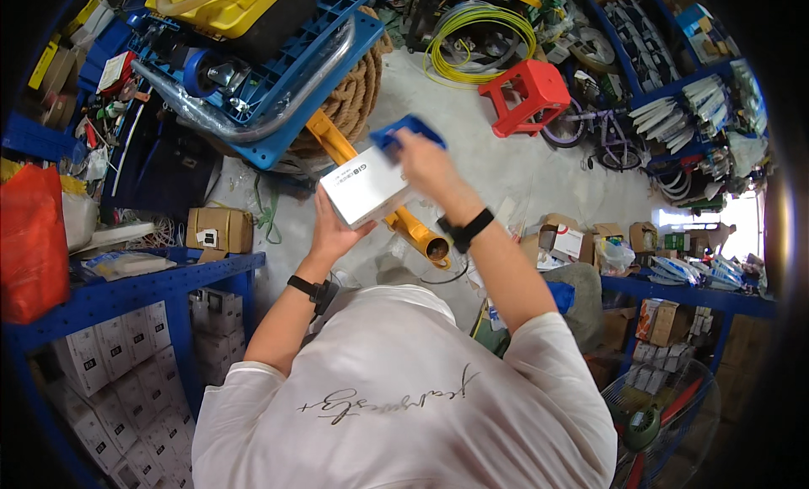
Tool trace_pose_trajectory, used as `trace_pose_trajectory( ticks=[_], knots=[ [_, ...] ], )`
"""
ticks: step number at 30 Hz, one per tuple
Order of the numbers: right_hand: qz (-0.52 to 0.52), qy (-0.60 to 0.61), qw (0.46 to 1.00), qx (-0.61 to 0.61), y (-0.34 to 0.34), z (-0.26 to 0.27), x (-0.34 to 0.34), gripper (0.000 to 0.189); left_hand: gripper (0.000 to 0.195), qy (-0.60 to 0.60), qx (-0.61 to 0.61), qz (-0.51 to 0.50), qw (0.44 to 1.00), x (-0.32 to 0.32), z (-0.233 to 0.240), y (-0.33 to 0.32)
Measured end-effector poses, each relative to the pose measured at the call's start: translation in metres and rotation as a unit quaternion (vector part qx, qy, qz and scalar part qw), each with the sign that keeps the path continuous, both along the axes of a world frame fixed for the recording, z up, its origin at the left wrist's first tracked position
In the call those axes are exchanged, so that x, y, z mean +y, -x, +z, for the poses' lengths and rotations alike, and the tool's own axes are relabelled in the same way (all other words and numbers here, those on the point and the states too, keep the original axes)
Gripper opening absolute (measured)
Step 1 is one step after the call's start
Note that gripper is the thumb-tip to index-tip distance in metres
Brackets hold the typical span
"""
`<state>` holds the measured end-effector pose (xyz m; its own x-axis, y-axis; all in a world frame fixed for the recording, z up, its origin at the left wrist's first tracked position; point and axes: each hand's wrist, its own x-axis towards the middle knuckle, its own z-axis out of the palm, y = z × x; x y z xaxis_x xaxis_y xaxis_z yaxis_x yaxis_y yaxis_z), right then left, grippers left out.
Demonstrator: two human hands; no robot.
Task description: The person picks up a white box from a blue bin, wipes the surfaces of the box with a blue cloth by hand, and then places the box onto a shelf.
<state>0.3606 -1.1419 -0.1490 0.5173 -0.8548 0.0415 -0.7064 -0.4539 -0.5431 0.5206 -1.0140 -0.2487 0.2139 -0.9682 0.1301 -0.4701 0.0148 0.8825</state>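
My left hand (pixel 338 227) grips a white cardboard box (pixel 366 186) from its left and near side, with the thumb along the lower edge. Dark print runs across the box's top face. My right hand (pixel 426 163) holds a blue cloth (pixel 414 130) at the box's far right corner; both are blurred. Whether the cloth touches the box cannot be told. Below the box, a yellow metal tube (pixel 420 233) with an open round end slants over the floor.
Blue trolleys (pixel 253 141) and a coiled rope (pixel 360 91) stand ahead to the left. A red plastic stool (pixel 537 94) and yellow-green cable coil (pixel 480 40) lie ahead right. Blue metal shelves (pixel 158 274) flank me, and a fan (pixel 651 419) stands behind right.
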Motion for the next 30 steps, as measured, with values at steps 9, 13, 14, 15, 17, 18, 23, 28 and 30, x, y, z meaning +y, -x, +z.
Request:
trace_pose_trajectory(
  ticks=[9, 13, 14, 15, 17, 18, 23, 28, 30],
  knots=[
    [-0.157, -0.297, 0.903, -0.269, 0.116, -0.043, -0.029, 0.035, 0.102, 0.001, 0.023, -0.029, 0.999, 0.003, -0.008, -0.002],
    [-0.154, -0.346, 0.89, -0.256, 0.117, -0.034, -0.012, 0.036, 0.096, -0.01, -0.046, -0.057, 0.997, 0.007, -0.028, -0.013],
    [-0.157, -0.34, 0.887, -0.27, 0.118, -0.029, -0.013, 0.035, 0.093, -0.037, 0.006, -0.067, 0.997, 0.009, -0.039, -0.018],
    [-0.162, -0.345, 0.883, -0.273, 0.124, -0.028, -0.014, 0.035, 0.085, -0.033, 0.026, -0.058, 0.997, 0.008, -0.033, -0.016],
    [-0.177, -0.35, 0.84, -0.375, 0.135, -0.026, -0.024, 0.035, 0.077, -0.031, 0.04, -0.051, 0.997, 0.007, -0.015, -0.013],
    [-0.183, -0.364, 0.825, -0.392, 0.137, -0.023, -0.027, 0.035, 0.07, -0.054, 0.044, -0.059, 0.996, 0.008, -0.006, -0.016],
    [-0.166, -0.394, 0.805, -0.411, 0.124, -0.053, -0.032, 0.035, 0.047, -0.169, 0.089, -0.007, 0.982, 0.019, 0.013, -0.023],
    [-0.082, -0.471, 0.796, -0.372, 0.105, -0.123, -0.03, 0.032, 0.039, -0.239, 0.075, 0.029, 0.968, 0.031, 0.028, -0.024],
    [-0.036, -0.499, 0.796, -0.341, 0.092, -0.113, -0.025, 0.032, 0.039, -0.256, 0.068, 0.045, 0.963, 0.035, 0.033, -0.02]
  ],
)
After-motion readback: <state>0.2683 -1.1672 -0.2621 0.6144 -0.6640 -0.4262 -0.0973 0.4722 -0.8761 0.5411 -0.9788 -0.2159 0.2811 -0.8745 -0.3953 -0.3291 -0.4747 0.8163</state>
